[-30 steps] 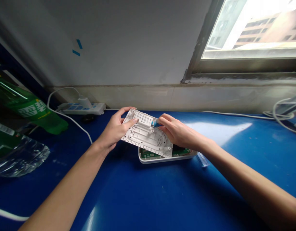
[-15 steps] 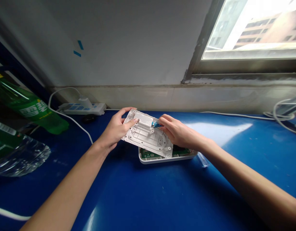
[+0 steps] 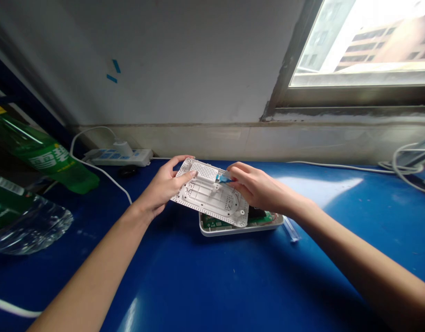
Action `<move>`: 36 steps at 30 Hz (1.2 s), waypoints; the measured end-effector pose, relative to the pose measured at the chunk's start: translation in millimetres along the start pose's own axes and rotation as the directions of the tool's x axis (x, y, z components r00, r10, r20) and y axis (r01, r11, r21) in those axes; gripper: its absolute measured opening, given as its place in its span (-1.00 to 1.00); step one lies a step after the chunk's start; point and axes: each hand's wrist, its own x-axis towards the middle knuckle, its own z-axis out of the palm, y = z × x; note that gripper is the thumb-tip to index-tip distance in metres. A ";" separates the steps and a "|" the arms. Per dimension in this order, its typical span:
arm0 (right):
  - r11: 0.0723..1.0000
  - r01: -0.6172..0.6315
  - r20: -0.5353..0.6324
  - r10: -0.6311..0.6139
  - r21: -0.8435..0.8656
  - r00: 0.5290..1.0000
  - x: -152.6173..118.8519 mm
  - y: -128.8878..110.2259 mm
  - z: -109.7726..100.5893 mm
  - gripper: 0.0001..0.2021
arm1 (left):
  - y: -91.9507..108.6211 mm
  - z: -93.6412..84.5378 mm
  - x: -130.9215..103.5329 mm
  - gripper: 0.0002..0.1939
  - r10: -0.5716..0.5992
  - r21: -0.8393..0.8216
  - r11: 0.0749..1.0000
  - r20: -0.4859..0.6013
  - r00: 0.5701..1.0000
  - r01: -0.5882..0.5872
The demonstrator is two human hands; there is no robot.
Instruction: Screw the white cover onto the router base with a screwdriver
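My left hand grips the left end of a white perforated plastic cover, thumb on its inner face. The cover is tilted above a white casing with a green circuit board inside. At the cover's upper right edge, my right hand is closed on a small clear and blue piece, whose blue end touches the cover. The fingertips partly hide this piece. A clear plastic strip lies by the casing's right end.
Two large bottles, one green and one clear, are at the left. A white power strip with a plugged-in cable and a black object sit near the wall. Coiled white cable lies at the far right.
The cover has shifted slightly left in my left hand. My right hand has moved a little, and more of the clear and blue piece and the circuit board shows.
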 end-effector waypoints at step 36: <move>0.907 -0.249 0.215 0.183 0.340 0.959 -9.4 18.2 -49.4 -0.64 | 4.5 -2.6 2.4 -0.41 0.060 -0.216 0.970 -0.248 0.967 -0.116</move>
